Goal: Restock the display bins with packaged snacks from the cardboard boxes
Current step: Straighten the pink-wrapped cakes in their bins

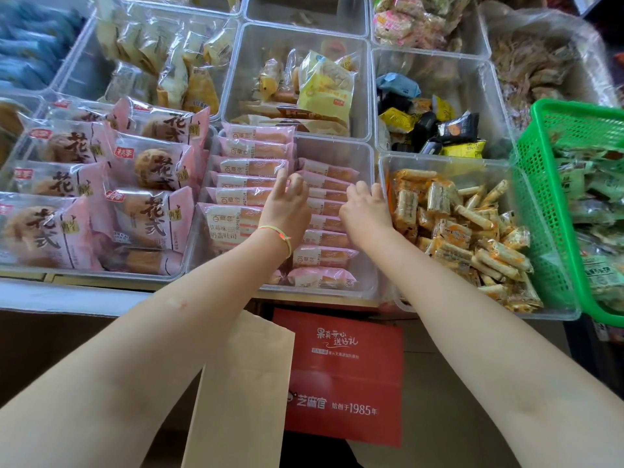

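Reaching into the clear bin (366, 153) — both hands, left (287, 211) and right (366, 211), fingers curled onto pink packets (324, 238); orange snacks (472, 238) at three o'clock.

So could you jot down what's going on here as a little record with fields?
Setting: clear display bins of packaged snacks
Bin being filled: middle bin, two rows of pink packets
Left hand: fingers curled, on the packets between the rows
Right hand: fingers curled on the right row
Neighbours: bin of yellow snack sticks to the right, green basket beyond
Below: red box
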Demonstrator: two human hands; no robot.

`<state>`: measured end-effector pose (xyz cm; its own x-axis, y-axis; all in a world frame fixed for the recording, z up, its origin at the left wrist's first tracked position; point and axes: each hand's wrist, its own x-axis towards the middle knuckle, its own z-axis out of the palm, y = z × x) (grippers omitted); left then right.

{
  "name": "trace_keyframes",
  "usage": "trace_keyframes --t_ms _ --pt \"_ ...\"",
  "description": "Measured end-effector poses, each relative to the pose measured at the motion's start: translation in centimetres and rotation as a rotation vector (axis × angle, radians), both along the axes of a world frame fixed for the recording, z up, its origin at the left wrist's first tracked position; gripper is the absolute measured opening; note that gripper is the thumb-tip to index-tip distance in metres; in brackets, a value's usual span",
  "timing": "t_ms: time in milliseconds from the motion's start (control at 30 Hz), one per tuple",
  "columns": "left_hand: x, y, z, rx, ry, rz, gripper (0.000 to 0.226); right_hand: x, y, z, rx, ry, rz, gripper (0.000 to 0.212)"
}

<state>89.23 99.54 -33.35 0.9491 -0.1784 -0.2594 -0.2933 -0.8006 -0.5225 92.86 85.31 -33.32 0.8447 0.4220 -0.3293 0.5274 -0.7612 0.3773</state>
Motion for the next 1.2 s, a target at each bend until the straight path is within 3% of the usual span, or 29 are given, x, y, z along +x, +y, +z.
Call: trace_keyframes --t_ms 467,600,800,1000,1200 --pt "1.5 0.5 0.1 -0.125 0.070 -0.004 0.035 0.6 -0.5 0.4 -0.021 0.054 0.066 0.034" --pt "2.2 0.3 0.7 -0.295 0.003 0.024 0.027 2.1 -0.7 1.3 0.059 -0.059 0.000 0.030" --pt "2.8 -0.3 0.2 -0.151 -0.062 0.059 0.039 1.7 0.1 -0.7 0.051 -0.035 -0.019 0.029" --pt "3.1 -0.4 0.4 -0.196 -0.036 0.089 0.034 3.0 -0.6 0.3 0.091 -0.129 -0.020 0.029" --pt "3.1 -0.6 0.6 -0.205 0.011 0.105 0.027 2.2 0.0 -0.1 -0.006 -0.005 0.009 0.034"
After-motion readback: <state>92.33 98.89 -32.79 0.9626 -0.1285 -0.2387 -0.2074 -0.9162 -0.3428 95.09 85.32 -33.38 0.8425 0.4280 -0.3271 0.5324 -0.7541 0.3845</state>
